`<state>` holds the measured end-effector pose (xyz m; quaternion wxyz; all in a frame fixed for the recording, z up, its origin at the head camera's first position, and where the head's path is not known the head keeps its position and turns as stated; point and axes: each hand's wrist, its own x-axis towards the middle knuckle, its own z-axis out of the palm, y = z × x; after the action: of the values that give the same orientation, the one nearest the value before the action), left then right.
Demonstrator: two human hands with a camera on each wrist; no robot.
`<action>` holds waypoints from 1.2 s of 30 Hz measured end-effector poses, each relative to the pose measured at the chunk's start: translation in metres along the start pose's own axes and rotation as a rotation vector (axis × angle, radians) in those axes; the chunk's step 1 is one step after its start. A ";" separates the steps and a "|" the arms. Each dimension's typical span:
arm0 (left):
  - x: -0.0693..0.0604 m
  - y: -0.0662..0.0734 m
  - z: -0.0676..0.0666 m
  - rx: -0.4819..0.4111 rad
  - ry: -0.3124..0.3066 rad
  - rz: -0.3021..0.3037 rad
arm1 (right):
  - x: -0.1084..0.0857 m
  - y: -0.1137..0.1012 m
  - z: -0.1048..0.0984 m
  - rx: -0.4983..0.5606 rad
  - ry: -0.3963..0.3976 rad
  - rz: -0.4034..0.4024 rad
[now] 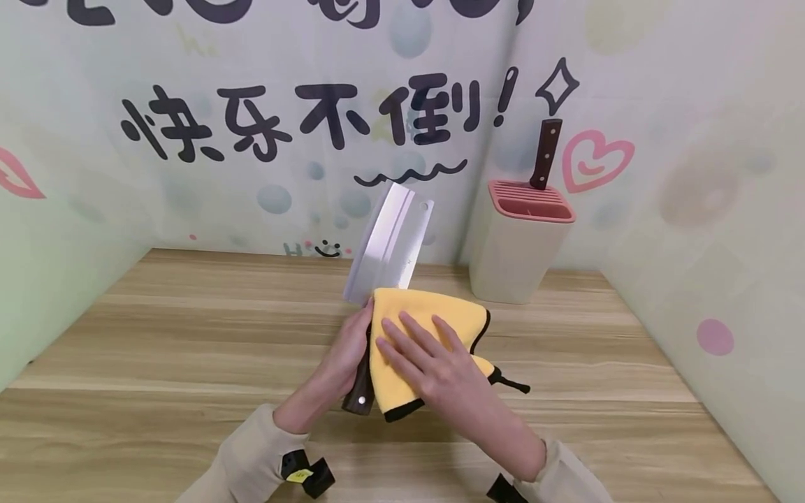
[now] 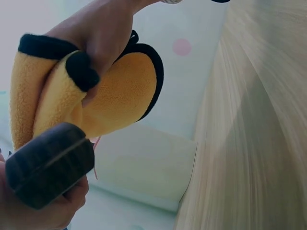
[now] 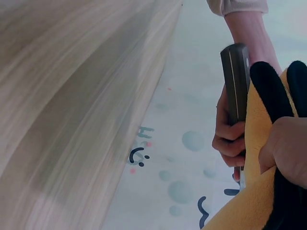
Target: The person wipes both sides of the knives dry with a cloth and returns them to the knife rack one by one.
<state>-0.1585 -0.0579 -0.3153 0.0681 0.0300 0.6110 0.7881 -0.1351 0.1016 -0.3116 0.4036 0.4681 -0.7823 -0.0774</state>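
Observation:
A cleaver (image 1: 385,241) is held above the table, its broad blade pointing up and away. My left hand (image 1: 342,356) grips its dark handle (image 3: 234,79), with fingers wrapped round it in the right wrist view. Against the cleaver's right side lies a yellow cloth (image 1: 428,307) with black edging and a loop. My right hand (image 1: 443,384) holds this cloth, fingers spread over its face and thumb tucked at the near side (image 3: 288,148). The cloth hides the lower blade and part of the handle. In the left wrist view, the handle's butt (image 2: 50,165) faces the camera.
At the back right of the wooden table (image 1: 207,335) stands a white knife block (image 1: 518,255) with a pink slotted top. One dark-handled knife (image 1: 546,154) sticks up from it. Printed wall sheets (image 1: 264,202) enclose the back and sides.

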 end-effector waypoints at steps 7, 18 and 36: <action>-0.001 0.002 0.000 -0.006 0.027 0.012 | -0.001 -0.006 -0.004 -0.052 -0.010 -0.063; -0.002 0.003 -0.003 -0.090 0.027 -0.003 | -0.008 -0.011 -0.016 -0.022 -0.113 -0.148; 0.000 0.003 -0.010 -0.162 -0.091 -0.054 | -0.017 -0.012 -0.019 0.038 -0.083 -0.283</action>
<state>-0.1598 -0.0686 -0.3147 0.1190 0.0438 0.5420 0.8307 -0.1101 0.1133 -0.3148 0.3471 0.5775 -0.7259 -0.1382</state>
